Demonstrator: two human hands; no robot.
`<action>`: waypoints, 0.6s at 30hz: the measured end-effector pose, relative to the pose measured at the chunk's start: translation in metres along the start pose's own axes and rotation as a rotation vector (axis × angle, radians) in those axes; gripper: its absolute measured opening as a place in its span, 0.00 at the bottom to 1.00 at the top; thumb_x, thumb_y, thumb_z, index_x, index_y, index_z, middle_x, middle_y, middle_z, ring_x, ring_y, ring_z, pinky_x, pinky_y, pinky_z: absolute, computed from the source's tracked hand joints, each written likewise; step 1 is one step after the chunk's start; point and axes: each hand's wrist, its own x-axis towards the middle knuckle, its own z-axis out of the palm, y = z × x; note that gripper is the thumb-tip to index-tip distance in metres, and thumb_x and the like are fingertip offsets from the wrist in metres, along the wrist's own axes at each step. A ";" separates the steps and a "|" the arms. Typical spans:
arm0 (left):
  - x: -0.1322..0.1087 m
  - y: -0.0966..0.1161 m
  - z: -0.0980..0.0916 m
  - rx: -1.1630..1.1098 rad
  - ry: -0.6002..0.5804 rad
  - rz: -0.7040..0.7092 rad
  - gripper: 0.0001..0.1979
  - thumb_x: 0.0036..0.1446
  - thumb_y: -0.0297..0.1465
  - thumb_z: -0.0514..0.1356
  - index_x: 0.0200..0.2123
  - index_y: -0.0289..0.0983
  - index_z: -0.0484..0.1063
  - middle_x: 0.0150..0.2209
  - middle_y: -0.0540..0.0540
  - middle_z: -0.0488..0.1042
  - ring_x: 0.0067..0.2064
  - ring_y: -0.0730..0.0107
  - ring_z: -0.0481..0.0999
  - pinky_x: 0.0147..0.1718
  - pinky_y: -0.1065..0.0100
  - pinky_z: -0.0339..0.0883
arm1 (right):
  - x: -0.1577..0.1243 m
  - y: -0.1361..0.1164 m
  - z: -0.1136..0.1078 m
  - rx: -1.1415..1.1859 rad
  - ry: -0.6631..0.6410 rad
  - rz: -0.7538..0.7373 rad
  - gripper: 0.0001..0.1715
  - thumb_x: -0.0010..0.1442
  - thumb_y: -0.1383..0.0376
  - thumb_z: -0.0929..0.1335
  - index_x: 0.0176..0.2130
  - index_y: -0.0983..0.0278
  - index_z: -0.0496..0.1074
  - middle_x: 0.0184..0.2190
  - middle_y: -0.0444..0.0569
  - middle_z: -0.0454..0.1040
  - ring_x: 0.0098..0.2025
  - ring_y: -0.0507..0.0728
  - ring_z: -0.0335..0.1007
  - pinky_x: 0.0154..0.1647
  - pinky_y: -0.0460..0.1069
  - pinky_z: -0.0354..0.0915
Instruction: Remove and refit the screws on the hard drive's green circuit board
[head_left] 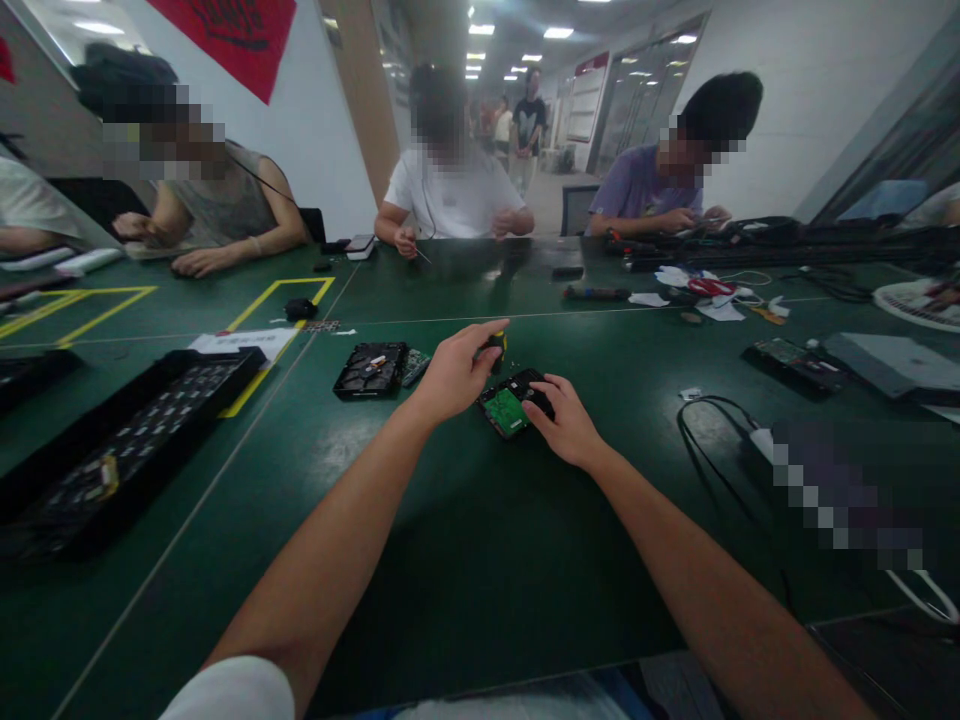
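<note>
My left hand is closed around a short yellow and black screwdriver, held upright over the far edge of a hard drive. The drive lies on the table with its green circuit board facing up. Whether the screwdriver's tip touches the drive is hidden. My right hand grips the drive's right side, fingers on its black casing. Left of my left hand lies another black drive casing, with a small loose circuit board beside it.
A long black tray with small parts lies to the left. At right are a black device, a grey metal box and a cable. Paper scraps lie farther back. Several people sit across the green table.
</note>
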 end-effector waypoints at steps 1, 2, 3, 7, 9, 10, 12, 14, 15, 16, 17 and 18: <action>0.000 0.001 0.000 0.009 0.012 -0.009 0.21 0.70 0.25 0.60 0.64 0.39 0.73 0.56 0.42 0.79 0.52 0.62 0.79 0.56 0.58 0.75 | 0.000 0.000 0.000 0.001 -0.004 0.001 0.36 0.73 0.41 0.63 0.66 0.61 0.72 0.69 0.62 0.62 0.72 0.70 0.60 0.74 0.67 0.58; 0.000 0.002 0.000 0.022 0.023 -0.015 0.20 0.69 0.25 0.62 0.63 0.40 0.74 0.54 0.42 0.79 0.50 0.62 0.79 0.54 0.58 0.75 | 0.000 0.000 0.000 0.002 -0.004 0.002 0.36 0.73 0.41 0.63 0.66 0.61 0.72 0.69 0.62 0.62 0.72 0.70 0.60 0.74 0.67 0.58; 0.000 0.004 -0.001 0.033 0.031 -0.019 0.19 0.68 0.26 0.63 0.61 0.40 0.75 0.53 0.43 0.79 0.49 0.63 0.79 0.53 0.59 0.76 | 0.000 0.000 -0.001 0.003 -0.002 0.002 0.36 0.72 0.41 0.63 0.66 0.61 0.72 0.69 0.62 0.62 0.72 0.70 0.60 0.74 0.67 0.58; 0.000 0.008 -0.003 0.034 0.000 -0.014 0.19 0.69 0.29 0.63 0.62 0.41 0.75 0.53 0.42 0.79 0.50 0.63 0.79 0.51 0.61 0.76 | 0.000 0.000 -0.001 -0.003 0.002 -0.002 0.35 0.72 0.41 0.63 0.66 0.59 0.72 0.69 0.61 0.63 0.73 0.70 0.60 0.73 0.69 0.58; -0.001 0.005 -0.002 0.000 -0.029 -0.009 0.22 0.71 0.28 0.60 0.66 0.41 0.72 0.56 0.42 0.78 0.54 0.62 0.79 0.54 0.60 0.76 | 0.000 -0.001 -0.001 -0.003 -0.004 0.008 0.36 0.72 0.41 0.63 0.66 0.60 0.71 0.69 0.61 0.62 0.73 0.70 0.60 0.73 0.69 0.58; -0.001 0.003 -0.001 -0.021 -0.040 -0.009 0.23 0.71 0.27 0.58 0.67 0.41 0.71 0.58 0.41 0.78 0.55 0.62 0.79 0.56 0.59 0.75 | 0.000 -0.001 -0.001 0.000 -0.007 0.012 0.36 0.72 0.41 0.63 0.66 0.60 0.71 0.69 0.62 0.62 0.73 0.70 0.59 0.73 0.69 0.58; -0.001 -0.001 0.000 -0.048 -0.043 -0.016 0.23 0.71 0.26 0.57 0.68 0.41 0.70 0.60 0.41 0.77 0.55 0.62 0.79 0.56 0.59 0.75 | -0.001 -0.002 -0.003 0.005 -0.018 0.015 0.37 0.73 0.41 0.63 0.66 0.61 0.71 0.70 0.62 0.62 0.73 0.71 0.59 0.73 0.69 0.58; -0.001 -0.002 0.001 -0.037 -0.022 -0.028 0.22 0.70 0.27 0.60 0.65 0.41 0.71 0.59 0.42 0.78 0.52 0.63 0.80 0.53 0.60 0.76 | -0.001 -0.003 -0.004 0.006 -0.023 0.017 0.37 0.73 0.40 0.62 0.66 0.60 0.71 0.70 0.62 0.61 0.73 0.70 0.59 0.73 0.69 0.58; -0.001 0.000 0.001 -0.020 -0.008 -0.034 0.21 0.69 0.28 0.62 0.64 0.41 0.73 0.57 0.43 0.79 0.50 0.64 0.80 0.51 0.61 0.77 | -0.001 -0.004 -0.004 0.008 -0.026 0.020 0.37 0.73 0.40 0.62 0.66 0.60 0.71 0.70 0.61 0.61 0.73 0.70 0.59 0.73 0.69 0.58; -0.001 0.002 0.000 0.001 0.005 -0.039 0.20 0.68 0.29 0.64 0.62 0.41 0.74 0.55 0.43 0.79 0.48 0.64 0.80 0.49 0.62 0.78 | -0.002 -0.004 -0.005 0.011 -0.031 0.024 0.37 0.73 0.40 0.62 0.67 0.59 0.71 0.70 0.61 0.61 0.73 0.70 0.59 0.73 0.69 0.59; -0.001 0.004 0.000 0.023 0.015 -0.044 0.19 0.68 0.31 0.65 0.61 0.41 0.74 0.53 0.43 0.79 0.46 0.65 0.80 0.47 0.63 0.78 | -0.002 -0.004 -0.005 0.014 -0.035 0.029 0.36 0.73 0.40 0.62 0.67 0.58 0.71 0.71 0.60 0.61 0.73 0.70 0.59 0.72 0.69 0.59; -0.001 0.006 -0.001 0.044 0.023 -0.047 0.18 0.67 0.32 0.66 0.60 0.41 0.75 0.51 0.43 0.78 0.45 0.65 0.80 0.46 0.63 0.78 | -0.002 -0.004 -0.005 0.018 -0.039 0.031 0.36 0.72 0.40 0.62 0.67 0.58 0.71 0.71 0.60 0.61 0.73 0.70 0.59 0.72 0.69 0.59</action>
